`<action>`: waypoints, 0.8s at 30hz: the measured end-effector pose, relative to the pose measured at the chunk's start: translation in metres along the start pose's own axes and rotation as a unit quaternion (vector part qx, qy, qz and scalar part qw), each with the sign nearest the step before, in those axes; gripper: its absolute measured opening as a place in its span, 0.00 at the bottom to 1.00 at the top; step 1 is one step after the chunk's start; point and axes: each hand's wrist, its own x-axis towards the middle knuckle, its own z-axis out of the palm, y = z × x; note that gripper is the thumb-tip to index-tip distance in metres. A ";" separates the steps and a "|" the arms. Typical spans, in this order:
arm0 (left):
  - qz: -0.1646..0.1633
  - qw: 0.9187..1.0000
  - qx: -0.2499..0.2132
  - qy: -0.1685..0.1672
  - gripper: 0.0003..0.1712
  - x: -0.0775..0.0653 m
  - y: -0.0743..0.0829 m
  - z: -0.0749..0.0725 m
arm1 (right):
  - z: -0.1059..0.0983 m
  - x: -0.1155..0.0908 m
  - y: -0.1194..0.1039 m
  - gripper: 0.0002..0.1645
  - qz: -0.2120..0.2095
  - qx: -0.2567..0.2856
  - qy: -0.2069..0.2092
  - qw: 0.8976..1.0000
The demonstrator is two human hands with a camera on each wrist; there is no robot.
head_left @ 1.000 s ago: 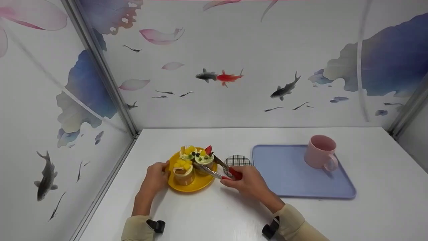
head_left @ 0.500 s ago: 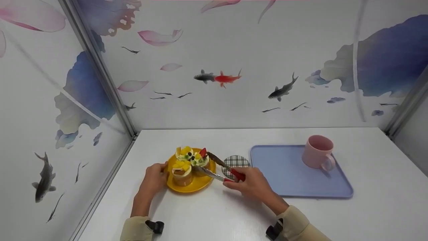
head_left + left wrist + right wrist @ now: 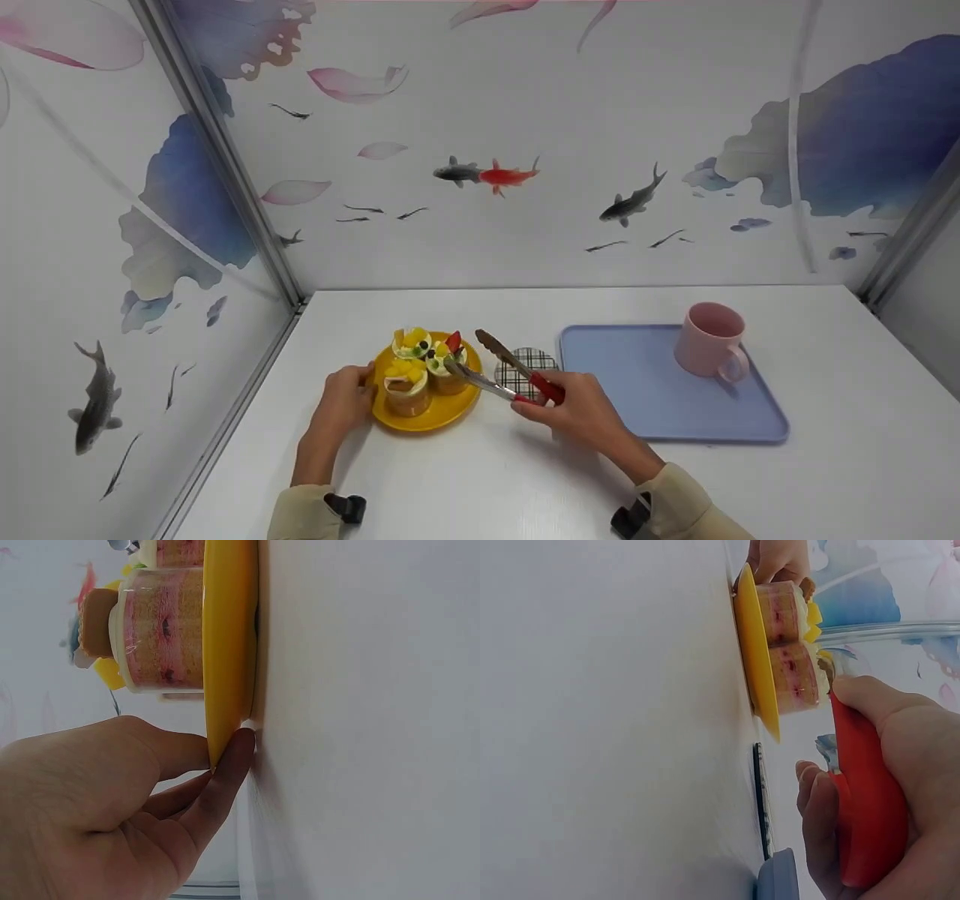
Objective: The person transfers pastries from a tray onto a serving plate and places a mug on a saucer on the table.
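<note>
My left hand [image 3: 343, 399] pinches the left rim of a yellow plate [image 3: 450, 417], thumb on top and fingers beneath, as the left wrist view shows. Three small layered cakes in clear cups stand on the plate: a mango-topped cup cake [image 3: 407, 390] in front, another fruit-topped cup cake [image 3: 411, 343] behind, and a strawberry-topped cup cake [image 3: 450, 375] at right. In my right hand [image 3: 581, 409] is a pair of metal tongs [image 3: 499, 386] with red handles [image 3: 870, 799]. The tongs' arms are spread; one tip overlaps the strawberry-topped cake in the head view, the other is to its right.
A round plaid coaster [image 3: 529, 364] lies between the plate and a blue tray [image 3: 637, 405], partly hidden by the tongs. A pink mug [image 3: 705, 345] stands on the tray's right side. Printed walls [image 3: 420, 255] close off the table's back and left.
The tongs have spread wider and moved right, their far tip coming away from the strawberry-topped cake. My right hand has shifted right too. The left hand stays on the plate rim.
</note>
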 end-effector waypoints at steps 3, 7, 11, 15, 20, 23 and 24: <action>0.000 1.000 0.001 0.002 0.26 0.001 0.000 0.000 | -0.002 -0.001 0.002 0.26 -0.005 0.011 0.004 1.000; -0.015 1.000 -0.005 0.000 0.26 0.000 0.001 0.000 | -0.003 -0.001 0.003 0.26 -0.002 0.016 0.008 1.000; -0.021 1.000 -0.007 -0.004 0.26 0.000 0.002 0.000 | -0.005 -0.001 0.003 0.28 0.002 0.013 0.011 1.000; -0.020 1.000 -0.007 -0.004 0.27 0.000 0.003 0.000 | -0.007 -0.002 0.002 0.29 0.000 0.013 0.013 1.000; -0.018 1.000 -0.007 -0.006 0.28 0.000 0.002 0.000 | -0.009 -0.003 0.003 0.30 0.000 0.014 0.013 1.000; -0.022 1.000 -0.009 -0.009 0.30 0.000 0.002 0.001 | -0.010 -0.004 0.004 0.30 -0.002 0.015 0.015 1.000; -0.022 1.000 -0.010 -0.009 0.30 0.000 0.002 0.001 | -0.011 -0.005 0.004 0.29 -0.001 0.016 0.014 1.000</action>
